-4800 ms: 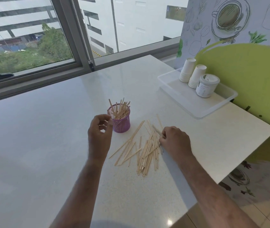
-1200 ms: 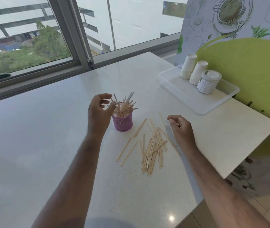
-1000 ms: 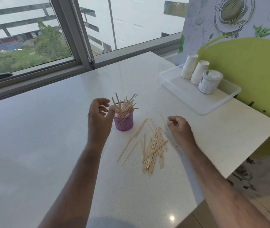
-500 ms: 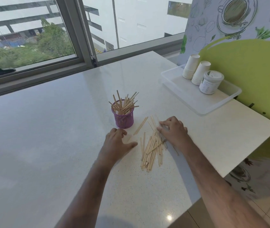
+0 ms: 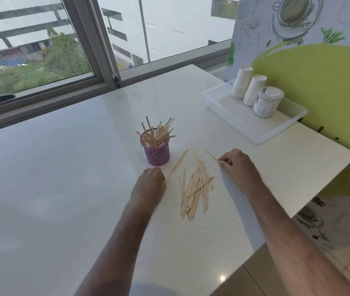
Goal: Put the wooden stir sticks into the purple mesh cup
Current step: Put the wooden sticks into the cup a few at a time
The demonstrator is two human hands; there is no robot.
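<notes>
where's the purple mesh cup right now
In the head view the purple mesh cup stands upright near the middle of the white table, just beyond the left hand and left of the loose stir sticks.

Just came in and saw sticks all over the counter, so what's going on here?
A person is gathering wooden stir sticks into a purple mesh cup, which already holds a bunch. A loose pile still lies on the white counter. The left hand is curled over a stick near the cup, and the right hand pinches another at the pile's far side. Neither stick is lifted yet.
</notes>
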